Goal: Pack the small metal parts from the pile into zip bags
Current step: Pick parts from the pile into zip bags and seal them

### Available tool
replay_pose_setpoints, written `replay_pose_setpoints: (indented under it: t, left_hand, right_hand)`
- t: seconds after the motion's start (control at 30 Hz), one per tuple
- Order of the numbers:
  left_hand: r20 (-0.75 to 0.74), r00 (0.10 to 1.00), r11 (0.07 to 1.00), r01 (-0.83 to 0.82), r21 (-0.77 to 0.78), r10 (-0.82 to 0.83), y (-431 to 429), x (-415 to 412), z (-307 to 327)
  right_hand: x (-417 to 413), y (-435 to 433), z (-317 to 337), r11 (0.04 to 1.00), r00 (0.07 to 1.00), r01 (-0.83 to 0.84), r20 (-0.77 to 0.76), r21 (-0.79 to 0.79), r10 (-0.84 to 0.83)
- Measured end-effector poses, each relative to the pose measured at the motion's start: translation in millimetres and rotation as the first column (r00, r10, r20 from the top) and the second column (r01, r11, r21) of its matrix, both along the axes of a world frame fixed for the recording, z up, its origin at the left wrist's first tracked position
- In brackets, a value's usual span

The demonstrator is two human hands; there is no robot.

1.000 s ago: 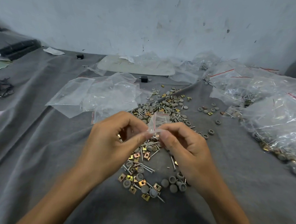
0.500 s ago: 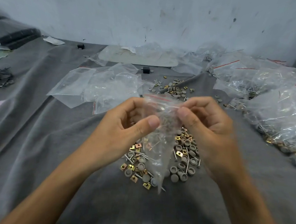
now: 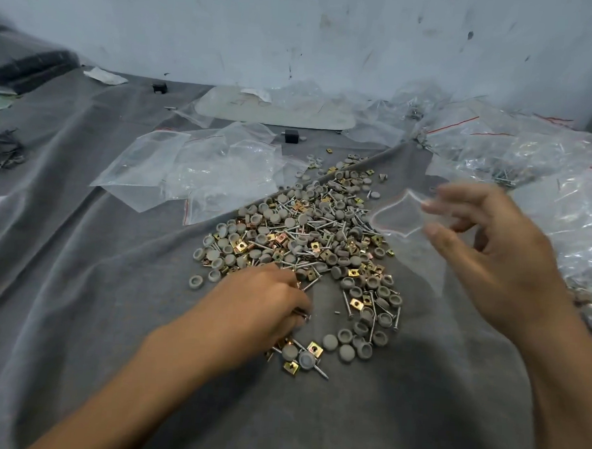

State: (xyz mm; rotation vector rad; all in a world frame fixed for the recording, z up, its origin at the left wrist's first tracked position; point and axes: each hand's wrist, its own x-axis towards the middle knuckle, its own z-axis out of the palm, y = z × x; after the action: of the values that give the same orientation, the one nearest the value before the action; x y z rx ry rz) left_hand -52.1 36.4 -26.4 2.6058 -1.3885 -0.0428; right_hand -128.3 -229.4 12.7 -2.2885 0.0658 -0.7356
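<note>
Your left hand [image 3: 266, 301] lies low on the near left edge of the pile [image 3: 307, 238], palm down, with the fingers curled into the parts. A screw head [image 3: 303, 316] shows at the fingertips; I cannot tell whether you have hold of it or only touch it.

Your right hand [image 3: 502, 255] is raised to the right of the pile and blurred. Thumb and forefinger pinch the right side of a small zip bag [image 3: 396, 217]; the other fingers are loosely spread. The bag is clear and red-lined at the lip. It hangs over the pile's far right edge with its mouth gaping open toward the left. I see no contents in it.

The pile sits in the middle of a grey cloth [image 3: 78, 298] and mixes three kinds:
- round grey caps [image 3: 329, 342]
- square brass clips [image 3: 314, 348]
- long silver screws [image 3: 347, 301]

A few strays lie on the near side, just under your left hand.

Empty bags [image 3: 194, 171] lie flat on the cloth, far left of the pile. Filled bags [image 3: 531, 161] are heaped along the right side. A pale board [image 3: 276, 111] rests far back against the marked wall [image 3: 298, 28], with a small black block [image 3: 291, 136] just in front of it. Dark fasteners [image 3: 0, 150] lie at the far left edge.
</note>
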Motion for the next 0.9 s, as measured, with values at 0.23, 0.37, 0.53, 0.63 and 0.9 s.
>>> replay_pose_setpoints:
  t: [0.23, 0.37, 0.53, 0.63, 0.9]
  left_hand:
    - [0.039, 0.999, 0.999, -0.021, 0.045, 0.019, -5.8, 0.6, 0.4]
    - [0.032, 0.997, 0.993, -0.068, 0.096, 0.065, -5.8, -1.8, -4.9]
    - [0.087, 0.992, 0.988, -0.096, 0.121, 0.086, -4.7, -1.1, -7.3]
    - [0.049, 0.992, 0.992, -0.117, 0.051, 0.114, -2.0, 0.1, -4.8]
    - [-0.314, 0.944, 0.877, -0.236, -0.419, 0.104, -20.4, -7.8, 3.5]
  right_hand:
    - [-0.4, 25.3, -15.3, 0.982, 0.964, -0.178, -0.19, 0.061, 0.187]
    - [0.3, 29.7, -25.2, 0.975, 0.951, -0.207, -0.216, 0.081, 0.219]
    - [1.0, 29.7, -30.3, 0.978, 0.952, -0.193, -0.225, 0.085, 0.207]
    - [1.0, 30.0, -31.6, 0.978, 0.955, -0.188, -0.217, 0.093, 0.204]
    - [2.5, 42.2, -32.9, 0.968, 0.956, -0.215, -0.173, 0.131, 0.236]
